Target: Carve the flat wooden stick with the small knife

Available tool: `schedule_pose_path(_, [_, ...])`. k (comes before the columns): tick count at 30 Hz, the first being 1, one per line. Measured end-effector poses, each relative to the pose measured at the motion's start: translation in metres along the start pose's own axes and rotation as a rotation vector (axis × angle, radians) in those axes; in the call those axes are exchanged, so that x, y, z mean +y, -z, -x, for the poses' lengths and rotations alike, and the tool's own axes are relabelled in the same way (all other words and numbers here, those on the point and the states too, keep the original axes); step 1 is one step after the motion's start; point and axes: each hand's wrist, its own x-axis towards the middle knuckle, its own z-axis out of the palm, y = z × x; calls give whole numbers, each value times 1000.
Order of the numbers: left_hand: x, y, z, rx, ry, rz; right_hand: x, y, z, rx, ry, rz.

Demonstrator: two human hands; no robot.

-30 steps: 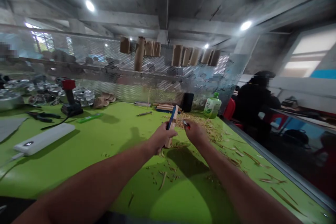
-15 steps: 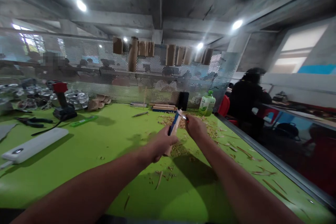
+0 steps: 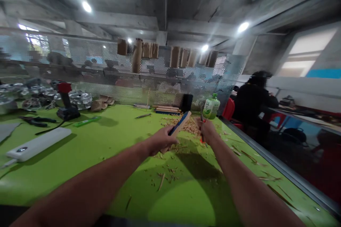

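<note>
nearby, wood shavings (image 3: pixel 188 125) lie between left hand (image 3: pixel 163 139), gripping wood (image 3: pixel 182 123), and knife-holding right hand (image 3: pixel 207 129).

Drill (image 3: pixel 67 103) left, behind oblong device (image 3: pixel 39 144); strips (image 3: pixel 167 109) left of slab (image 3: pixel 187 103), bottle (image 3: pixel 211 107) right; shavings (image 3: pixel 188 125) before slab.

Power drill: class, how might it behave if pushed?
The power drill probably feels heavy for its size, given its thick base. Pushed near its raised red top, it may tip; pushed at that wide base, it would likely slide.
</note>
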Motion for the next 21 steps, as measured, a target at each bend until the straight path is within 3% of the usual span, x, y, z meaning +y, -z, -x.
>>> schedule_pose_path(4, [-19,26,-18,-195,12,-103,-15,-11,18,-297,-168,-414])
schedule_pose_path(6, [-22,33,-22,-231,-15,-146,-22,-13,25,-408,-224,-558])
schedule_pose_path(10, [-15,40,-20,-235,-102,-208,-26,-9,29,-494,-261,-631])
schedule_pose_path(13, [-6,54,-16,-245,-80,-62,-28,-8,30,-468,-267,-681])
schedule_pose_path(15, [-1,67,-16,-178,-61,162,-31,-8,31,-414,-250,-743])
schedule_pose_path(17, [-1,78,-19,-3,-123,356,-36,-9,35,-344,-209,-811])
schedule_pose_path(19, [-3,82,-22,158,-223,394,-42,-12,40,-309,-167,-868])
schedule_pose_path(21, [-7,75,-23,159,-272,299,-47,-18,45,-335,-151,-902])
